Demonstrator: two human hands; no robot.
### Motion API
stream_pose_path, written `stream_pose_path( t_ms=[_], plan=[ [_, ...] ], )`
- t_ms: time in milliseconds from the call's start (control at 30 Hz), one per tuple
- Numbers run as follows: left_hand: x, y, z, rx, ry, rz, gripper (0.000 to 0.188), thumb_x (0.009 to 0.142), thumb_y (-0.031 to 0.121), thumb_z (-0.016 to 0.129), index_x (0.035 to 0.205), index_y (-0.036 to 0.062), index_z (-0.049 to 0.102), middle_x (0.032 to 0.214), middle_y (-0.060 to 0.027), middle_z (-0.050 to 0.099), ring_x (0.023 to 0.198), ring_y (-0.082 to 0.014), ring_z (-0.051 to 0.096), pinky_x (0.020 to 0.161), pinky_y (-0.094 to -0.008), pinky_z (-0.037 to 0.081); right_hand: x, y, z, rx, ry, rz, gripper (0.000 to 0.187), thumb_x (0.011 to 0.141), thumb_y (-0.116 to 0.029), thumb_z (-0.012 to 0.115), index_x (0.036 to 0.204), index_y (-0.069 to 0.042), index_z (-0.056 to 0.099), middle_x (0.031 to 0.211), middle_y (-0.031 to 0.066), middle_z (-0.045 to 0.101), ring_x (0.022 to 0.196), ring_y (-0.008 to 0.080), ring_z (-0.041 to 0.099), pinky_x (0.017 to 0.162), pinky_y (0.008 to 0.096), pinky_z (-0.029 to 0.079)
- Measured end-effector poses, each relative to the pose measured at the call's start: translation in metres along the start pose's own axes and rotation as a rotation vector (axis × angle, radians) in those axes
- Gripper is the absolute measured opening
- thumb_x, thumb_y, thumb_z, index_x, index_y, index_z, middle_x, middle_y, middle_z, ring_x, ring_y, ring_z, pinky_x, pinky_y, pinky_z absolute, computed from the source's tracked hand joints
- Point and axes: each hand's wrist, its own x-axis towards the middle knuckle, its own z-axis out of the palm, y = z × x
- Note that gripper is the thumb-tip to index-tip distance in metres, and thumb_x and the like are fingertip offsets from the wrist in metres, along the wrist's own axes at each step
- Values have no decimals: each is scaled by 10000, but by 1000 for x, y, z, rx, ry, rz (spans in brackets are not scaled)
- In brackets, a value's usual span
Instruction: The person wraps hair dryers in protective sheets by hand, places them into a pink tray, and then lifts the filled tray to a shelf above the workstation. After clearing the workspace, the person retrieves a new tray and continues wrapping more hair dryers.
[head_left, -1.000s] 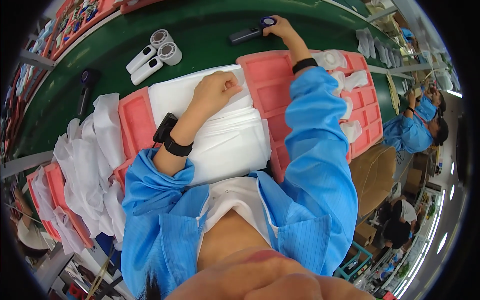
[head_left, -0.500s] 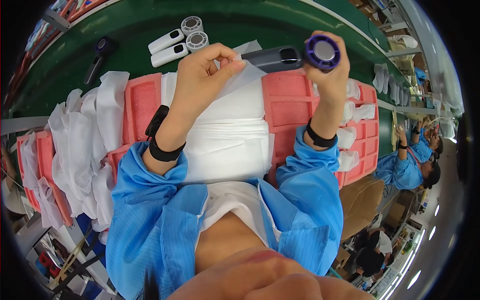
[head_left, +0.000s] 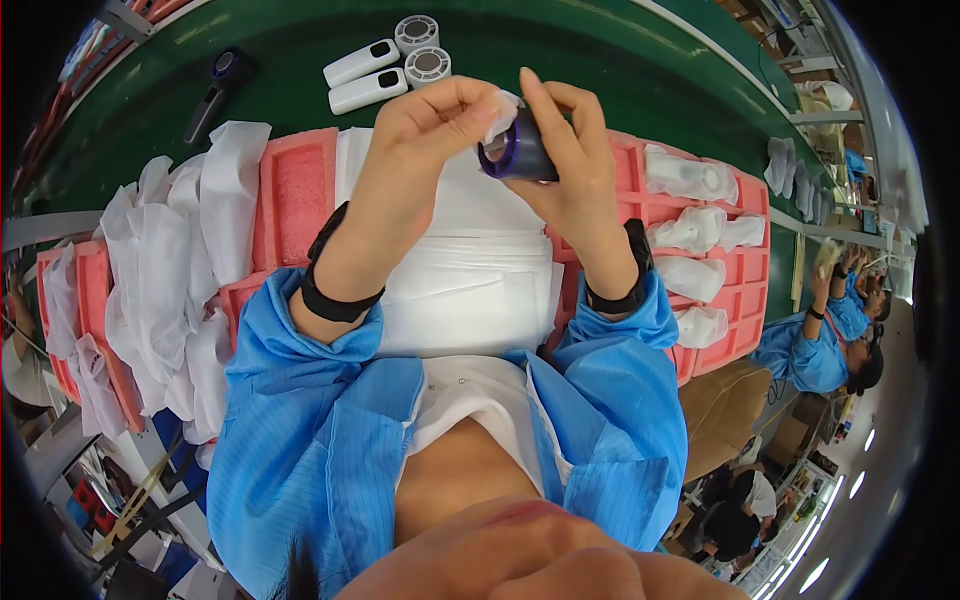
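A dark handheld fan (head_left: pixel 535 152) with a purple-rimmed round head is in my right hand (head_left: pixel 578 165), its ring turned toward my left hand. My right fingers close round its body, the index finger raised. My left hand (head_left: pixel 430 130) pinches a small crumpled piece of thin white material (head_left: pixel 505 112) against the fan's head. Whether that piece is a cloth or a bag I cannot tell. The fan's handle is hidden. Below both hands lies a stack of thin white sheets or bags (head_left: pixel 460 295).
Two white handheld fans (head_left: pixel 366 92) and another dark one (head_left: pixel 212 100) lie on the green table (head_left: pixel 290 55). A pink compartment tray (head_left: pixel 745 270) at right holds several wrapped items (head_left: pixel 690 280). White bags (head_left: pixel 150 290) drape over pink trays at left. Co-workers (head_left: pixel 810 350) sit far right.
The fan came inward to the left and turned, so its handle no longer shows. My left hand moved from beside the handle to the fan's head, and the white material now looks bunched.
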Motion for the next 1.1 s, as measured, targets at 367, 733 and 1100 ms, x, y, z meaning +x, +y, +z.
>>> stream_pose_path(
  t_ms=[367,733,1100],
  plan=[
    [-12,-14,16,1008,51,746,253,705,-26,627,927,95,647,805,-73,554,703,-214,547,623,-300,419,33,8,-5,-212,74,-86,696,539,-20,778,1184,-22,517,1018,119,491,873,237,533,712,292,464],
    [8,20,-12,950,134,697,460,639,65,743,1071,113,591,1041,-84,507,811,-219,569,675,-288,478,30,-24,10,865,59,213,633,564,-81,775,1100,-8,445,1043,134,459,956,260,516,726,330,456],
    [10,14,-16,514,289,580,406,624,166,803,983,94,628,1165,-69,470,1050,-191,475,839,-285,377,30,7,20,-21,-10,85,457,669,-35,706,1088,5,525,978,133,611,803,238,624,681,301,481]
  ],
)
